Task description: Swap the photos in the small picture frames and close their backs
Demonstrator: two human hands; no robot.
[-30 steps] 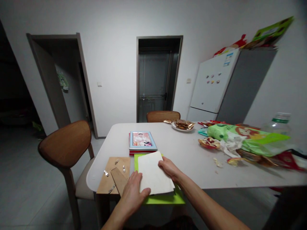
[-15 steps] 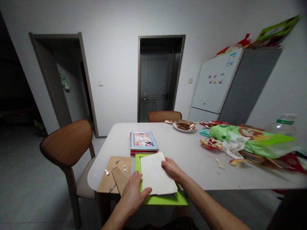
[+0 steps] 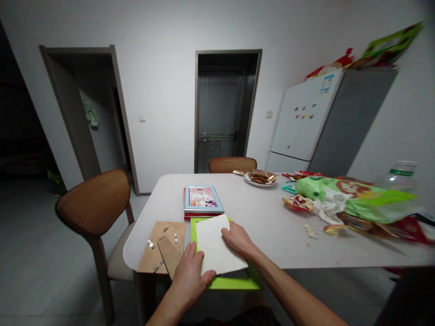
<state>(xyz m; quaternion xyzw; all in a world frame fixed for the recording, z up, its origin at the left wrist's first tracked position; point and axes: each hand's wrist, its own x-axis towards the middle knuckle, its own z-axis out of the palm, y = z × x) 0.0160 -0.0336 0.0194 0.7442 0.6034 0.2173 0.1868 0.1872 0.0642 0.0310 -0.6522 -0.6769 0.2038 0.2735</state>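
A white sheet [image 3: 217, 246] lies tilted over a green frame [image 3: 234, 284], whose near edge juts past the table's front edge. My right hand [image 3: 238, 240] holds the sheet's right side, fingers closed on it. At the lower left of the sheet, my left hand [image 3: 193, 269] rests with its thumb apart from the fingers, touching the sheet and the frame's left side. A brown backing board [image 3: 156, 233] with metal clips and a stand leg lies just left of that hand. Beyond the green frame, a light blue picture frame [image 3: 203, 199] sits on a red one.
On the white table [image 3: 251, 213], a plate of wrapped snacks [image 3: 261, 177] stands at the back. Green packaging [image 3: 353, 194], crumpled tissue, scraps and a clear bottle [image 3: 399, 179] cover the right side. A wooden chair [image 3: 95, 203] is at the left, another behind the table.
The white sheet has shifted slightly left and up with my right hand, showing more of the frame's lower right. My left hand has barely moved.
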